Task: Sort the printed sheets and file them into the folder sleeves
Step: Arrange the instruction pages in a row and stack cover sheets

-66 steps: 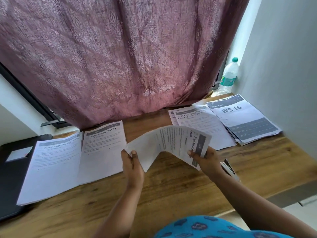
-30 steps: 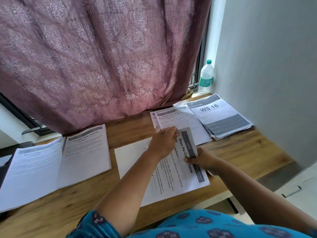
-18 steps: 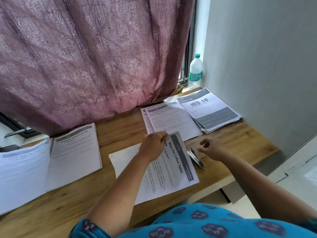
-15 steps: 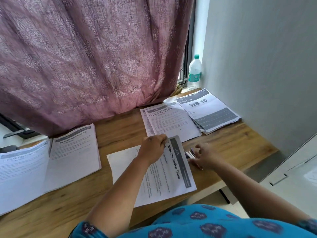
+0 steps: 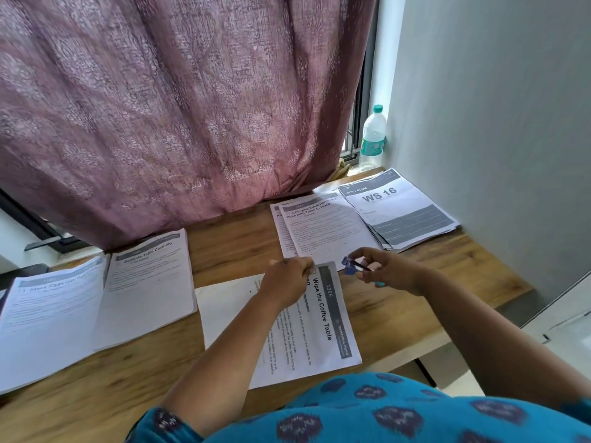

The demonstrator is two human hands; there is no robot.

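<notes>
1. Head view, the only one: the white printed sheet headed "Wipe the Coffee Table" (image 5: 316, 327) lies flat and turned sideways on the brown wooden table (image 5: 243, 244), its near corner right at the front edge.
2. Left hand (image 5: 287, 281) sits on that sheet's far edge, fingers curled down on the top corner, pinning it.
3. Right hand (image 5: 388, 271) hovers just right of that corner, thumb and fingers pinching a small blue and dark stapler (image 5: 351, 266), lifted off the wood. Blurry, so I can't tell if it touches the paper.
4. Far right: a stack with a "WS 16" cover sheet (image 5: 399, 212), pushed nearly against the grey wall, overlapping a "Charging Small Items" pile (image 5: 326, 235).
5. Left: "Bedside Table Cleaning" sheets (image 5: 147, 289) overlapping another white pile (image 5: 48, 314) that runs off frame.
6. A clear plastic water bottle with a green cap (image 5: 372, 139) stands on the sill behind, liquid level unreadable.
7. Bare wood shows between the left piles and the centre sheet, and right of the hands.
</notes>
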